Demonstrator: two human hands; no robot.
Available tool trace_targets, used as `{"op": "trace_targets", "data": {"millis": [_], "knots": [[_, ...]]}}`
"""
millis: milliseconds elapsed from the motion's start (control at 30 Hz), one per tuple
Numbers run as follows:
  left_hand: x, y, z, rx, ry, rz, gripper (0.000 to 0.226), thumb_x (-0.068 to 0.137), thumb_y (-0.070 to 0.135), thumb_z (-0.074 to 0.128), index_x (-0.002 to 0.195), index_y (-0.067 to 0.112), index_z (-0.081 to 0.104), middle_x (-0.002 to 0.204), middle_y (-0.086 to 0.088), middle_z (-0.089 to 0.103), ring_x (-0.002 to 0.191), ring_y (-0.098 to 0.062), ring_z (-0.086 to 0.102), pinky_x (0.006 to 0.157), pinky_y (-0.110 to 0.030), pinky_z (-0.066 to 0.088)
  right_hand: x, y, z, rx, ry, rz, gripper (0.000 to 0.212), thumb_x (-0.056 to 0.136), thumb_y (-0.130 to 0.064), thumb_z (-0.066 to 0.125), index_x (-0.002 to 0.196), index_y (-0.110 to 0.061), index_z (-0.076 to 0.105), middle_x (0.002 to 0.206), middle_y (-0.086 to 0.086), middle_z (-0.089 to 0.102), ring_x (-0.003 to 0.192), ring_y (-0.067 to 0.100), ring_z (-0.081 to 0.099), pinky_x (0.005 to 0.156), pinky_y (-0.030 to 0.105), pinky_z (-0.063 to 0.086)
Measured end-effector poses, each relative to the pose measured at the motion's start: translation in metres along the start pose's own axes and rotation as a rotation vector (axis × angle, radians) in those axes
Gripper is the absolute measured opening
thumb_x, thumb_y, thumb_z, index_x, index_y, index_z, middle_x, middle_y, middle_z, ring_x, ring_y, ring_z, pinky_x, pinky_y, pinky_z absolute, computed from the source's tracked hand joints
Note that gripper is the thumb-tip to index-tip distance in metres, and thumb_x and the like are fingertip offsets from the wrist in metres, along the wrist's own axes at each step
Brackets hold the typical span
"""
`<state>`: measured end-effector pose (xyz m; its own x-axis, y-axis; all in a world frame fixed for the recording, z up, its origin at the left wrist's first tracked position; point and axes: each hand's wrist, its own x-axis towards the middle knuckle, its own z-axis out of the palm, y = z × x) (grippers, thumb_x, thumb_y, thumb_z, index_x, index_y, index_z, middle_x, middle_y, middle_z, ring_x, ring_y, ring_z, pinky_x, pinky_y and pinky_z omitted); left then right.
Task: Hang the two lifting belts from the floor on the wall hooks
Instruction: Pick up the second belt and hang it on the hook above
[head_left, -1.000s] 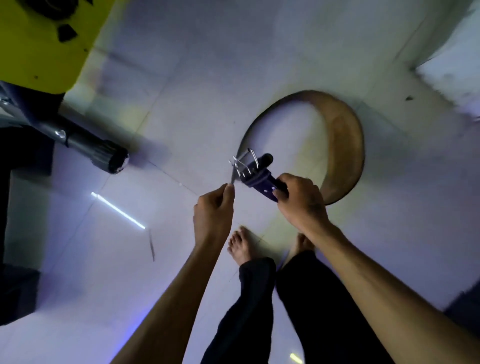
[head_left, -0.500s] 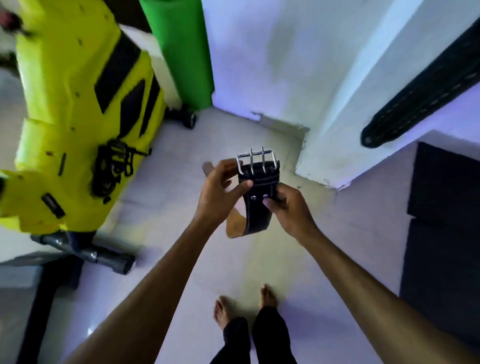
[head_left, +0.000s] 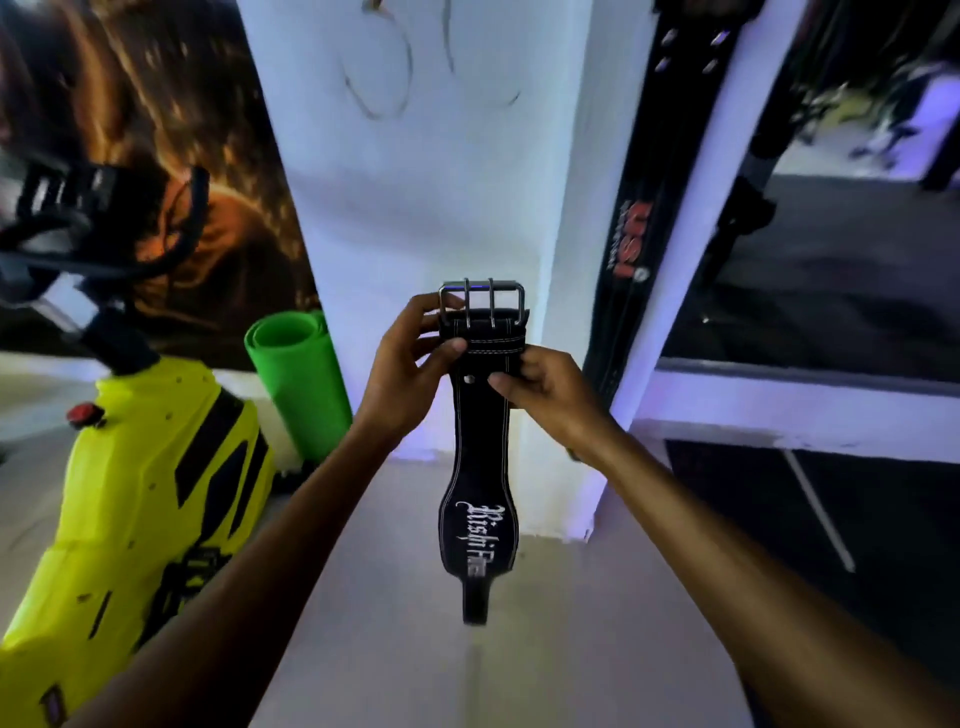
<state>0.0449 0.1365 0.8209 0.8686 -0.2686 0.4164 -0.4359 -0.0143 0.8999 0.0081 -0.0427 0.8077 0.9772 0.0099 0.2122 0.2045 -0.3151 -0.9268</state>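
Note:
A black lifting belt (head_left: 478, 467) with white stitching and white lettering hangs straight down in front of a white wall column (head_left: 441, 182). Its steel two-prong buckle (head_left: 482, 304) is at the top. My left hand (head_left: 410, 364) grips the belt just under the buckle on the left side. My right hand (head_left: 545, 387) pinches the belt's right edge a little lower. A second black belt (head_left: 654, 171) with red lettering hangs along the column's right corner. Thin metal hooks (head_left: 379, 8) show near the column's top, above the buckle.
A yellow exercise bike (head_left: 145, 493) stands at the left, with its black handlebars (head_left: 104, 228) higher up. A rolled green mat (head_left: 298, 384) leans by the column's base. A dark poster covers the left wall. Black floor mats (head_left: 831, 519) lie at the right.
I have lifted the belt from the floor to chest height, and it now hangs unrolled. My view has swung up from the floor to the wall column.

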Motion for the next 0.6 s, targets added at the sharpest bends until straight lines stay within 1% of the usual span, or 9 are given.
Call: {"op": "trace_targets", "data": {"millis": [100,200,267,300,367,433,500,567,600], "knots": [[0.028,0.057,0.022,-0.122,-0.006,0.105,0.033,0.093,-0.003,0.059,0.111,0.024,0.059,0.102,-0.003,0.07,0.093,-0.018,0.069,0.081,-0.036,0.06,-0.001,-0.057,-0.04,-0.018,0.132,-0.105,0.008,0.09,-0.024,0.066,0.096,-0.019,0.069,0.085,-0.006,0.072,0.079,0.002,0.068,0.077,0.024,0.054],[0.048,0.118,0.049,-0.224,-0.009,0.164,0.026,0.093,-0.005,0.06,0.112,0.012,0.061,0.099,-0.01,0.07,0.085,-0.015,0.07,0.071,-0.025,0.059,-0.008,-0.107,-0.081,0.008,0.279,-0.193,0.005,0.089,-0.016,0.068,0.085,-0.012,0.066,0.077,0.001,0.069,0.065,-0.002,0.064,0.064,0.015,0.05],[0.061,0.156,0.065,-0.255,-0.011,0.209,0.023,0.092,-0.006,0.061,0.11,0.009,0.062,0.099,-0.014,0.069,0.085,-0.018,0.069,0.07,-0.025,0.06,-0.012,-0.134,-0.106,0.011,0.325,-0.245,0.004,0.088,-0.013,0.069,0.085,-0.01,0.067,0.079,0.007,0.07,0.071,0.007,0.064,0.065,0.02,0.051],[0.067,0.177,0.073,-0.265,-0.012,0.241,0.021,0.092,-0.006,0.061,0.107,0.009,0.062,0.1,-0.015,0.068,0.086,-0.019,0.068,0.07,-0.025,0.06,-0.015,-0.149,-0.119,0.011,0.339,-0.273,0.004,0.087,-0.012,0.069,0.085,-0.01,0.067,0.079,0.006,0.07,0.074,0.011,0.065,0.067,0.024,0.051],[0.079,0.215,0.086,-0.29,-0.008,0.286,0.02,0.093,-0.005,0.061,0.104,0.012,0.063,0.098,-0.014,0.068,0.082,-0.016,0.068,0.066,-0.024,0.059,-0.02,-0.177,-0.144,0.016,0.358,-0.331,0.009,0.086,-0.008,0.07,0.081,-0.015,0.066,0.072,-0.006,0.071,0.072,0.007,0.065,0.068,0.023,0.052],[0.09,0.251,0.098,-0.317,-0.005,0.297,0.019,0.094,-0.003,0.06,0.104,0.013,0.063,0.09,-0.01,0.068,0.072,-0.011,0.068,0.06,-0.022,0.057,-0.026,-0.197,-0.163,0.03,0.396,-0.385,0.012,0.085,-0.004,0.07,0.085,-0.015,0.067,0.071,-0.011,0.072,0.07,0.002,0.066,0.071,0.022,0.054],[0.1,0.282,0.11,-0.328,0.004,0.292,0.018,0.095,-0.002,0.06,0.105,0.013,0.063,0.083,-0.008,0.068,0.064,-0.008,0.067,0.057,-0.022,0.056,-0.032,-0.189,-0.177,0.01,0.427,-0.371,0.006,0.085,-0.004,0.07,0.09,-0.006,0.068,0.077,-0.001,0.07,0.071,0.005,0.064,0.072,0.025,0.052],[0.109,0.309,0.118,-0.341,0.029,0.296,0.016,0.095,-0.002,0.06,0.103,0.012,0.063,0.081,-0.008,0.068,0.061,-0.009,0.068,0.057,-0.024,0.057,-0.042,-0.159,-0.178,-0.019,0.429,-0.3,0.019,0.084,-0.012,0.072,0.093,0.003,0.066,0.086,0.008,0.068,0.077,0.011,0.061,0.073,0.027,0.048],[0.113,0.32,0.122,-0.349,0.042,0.298,0.016,0.095,-0.002,0.06,0.1,0.012,0.063,0.08,-0.009,0.068,0.059,-0.01,0.068,0.055,-0.025,0.057,-0.049,-0.136,-0.177,-0.007,0.416,-0.249,0.024,0.083,-0.017,0.075,0.094,0.002,0.066,0.086,0.009,0.068,0.077,0.012,0.06,0.071,0.026,0.047]]}}
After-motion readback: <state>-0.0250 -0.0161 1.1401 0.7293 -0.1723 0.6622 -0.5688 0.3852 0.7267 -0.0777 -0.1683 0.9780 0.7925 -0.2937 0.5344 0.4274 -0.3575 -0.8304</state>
